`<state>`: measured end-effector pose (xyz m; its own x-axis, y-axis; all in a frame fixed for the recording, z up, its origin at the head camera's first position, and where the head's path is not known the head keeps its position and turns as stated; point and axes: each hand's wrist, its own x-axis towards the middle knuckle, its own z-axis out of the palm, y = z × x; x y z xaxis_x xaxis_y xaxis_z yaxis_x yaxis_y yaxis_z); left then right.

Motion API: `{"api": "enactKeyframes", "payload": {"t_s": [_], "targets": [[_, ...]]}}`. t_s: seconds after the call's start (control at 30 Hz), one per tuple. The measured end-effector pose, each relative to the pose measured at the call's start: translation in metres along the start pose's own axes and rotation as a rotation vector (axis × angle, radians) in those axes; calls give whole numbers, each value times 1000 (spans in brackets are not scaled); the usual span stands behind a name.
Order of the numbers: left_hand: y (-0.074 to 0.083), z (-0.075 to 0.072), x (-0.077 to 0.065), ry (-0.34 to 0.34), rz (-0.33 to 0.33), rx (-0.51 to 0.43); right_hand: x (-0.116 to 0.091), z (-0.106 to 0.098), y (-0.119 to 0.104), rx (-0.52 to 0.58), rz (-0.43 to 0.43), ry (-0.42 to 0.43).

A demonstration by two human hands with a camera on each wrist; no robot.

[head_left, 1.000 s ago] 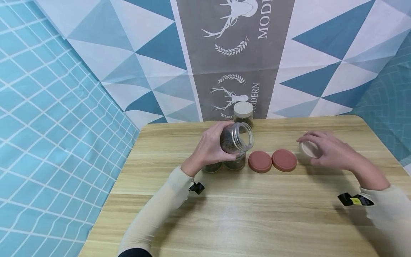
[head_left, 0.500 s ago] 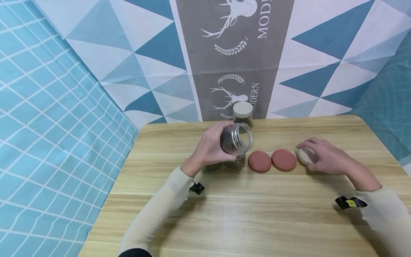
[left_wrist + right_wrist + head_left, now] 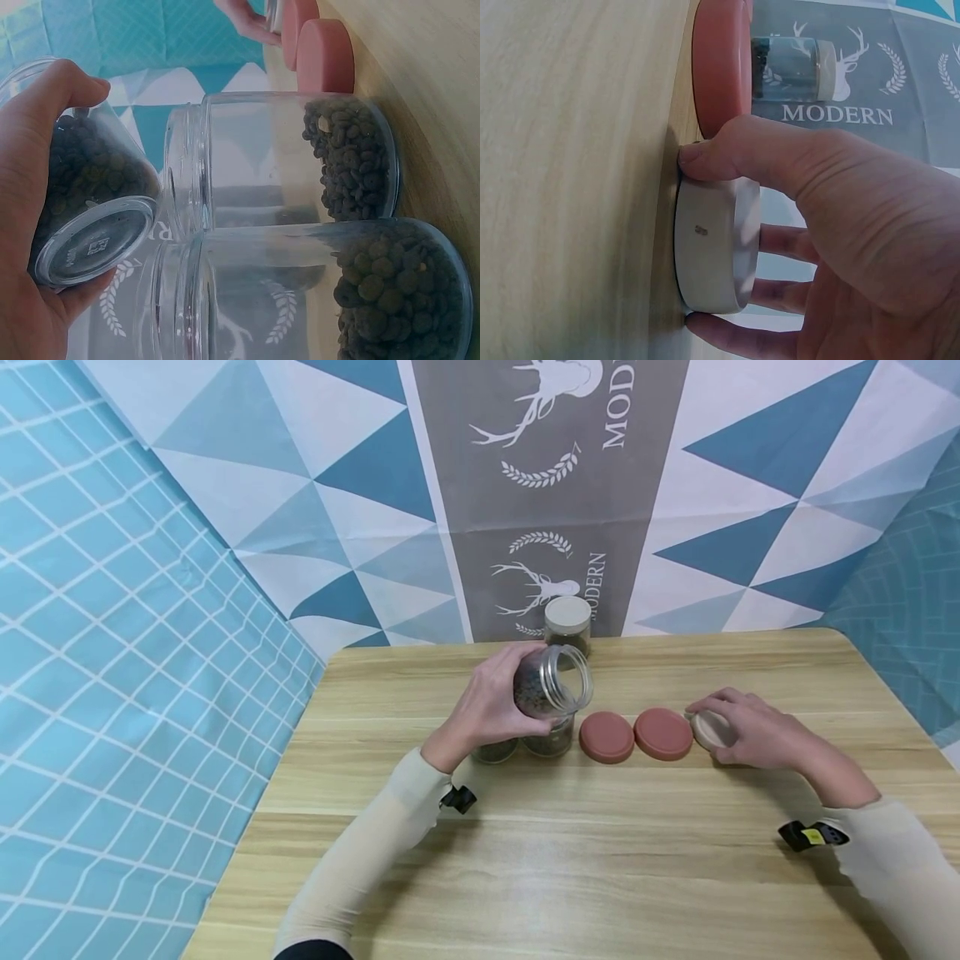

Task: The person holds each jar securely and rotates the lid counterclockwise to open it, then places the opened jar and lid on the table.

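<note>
My left hand (image 3: pixel 491 697) grips an uncapped clear jar (image 3: pixel 97 172) part filled with dark pellets. It is tilted, its mouth pointing right in the head view. Beneath it, two uncapped jars stand on the table: one (image 3: pixel 270 157) with small dark pellets, the other (image 3: pixel 285 292) with larger, rounder ones. Over to the right, my right hand (image 3: pixel 765 731) holds a white lid (image 3: pixel 709 240) by its rim, thumb on one side and fingers on the other. The lid lies flat at the tabletop beside the nearer of two red lids (image 3: pixel 663 733).
The other red lid (image 3: pixel 606 737) lies between the jars and the first red lid. Behind the held jar stands a white-lidded jar (image 3: pixel 567 622) with dark contents. A patterned cloth backdrop (image 3: pixel 555 502) rises behind the wooden table (image 3: pixel 570 860).
My right hand has lowered the white lid from a tilt to flat on the table and slid it left, up against the red lid. The left hand and its jar stay still.
</note>
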<state>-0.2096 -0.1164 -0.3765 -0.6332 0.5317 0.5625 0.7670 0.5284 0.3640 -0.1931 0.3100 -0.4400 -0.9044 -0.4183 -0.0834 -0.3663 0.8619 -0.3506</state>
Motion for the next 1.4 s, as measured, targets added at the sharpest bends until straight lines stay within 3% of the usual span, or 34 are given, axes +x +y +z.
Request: {"api": "enactKeyframes", "payload": {"t_s": [0.6, 1.07, 1.4], "targets": [[-1, 0, 2, -2, 9, 6, 0, -8, -1, 6, -6, -6], [2, -10, 9, 3, -4, 12, -2, -17, 1, -4, -5, 1], [-3, -13, 2, 31, -41, -13, -1, -17, -1, -3, -7, 2]]}}
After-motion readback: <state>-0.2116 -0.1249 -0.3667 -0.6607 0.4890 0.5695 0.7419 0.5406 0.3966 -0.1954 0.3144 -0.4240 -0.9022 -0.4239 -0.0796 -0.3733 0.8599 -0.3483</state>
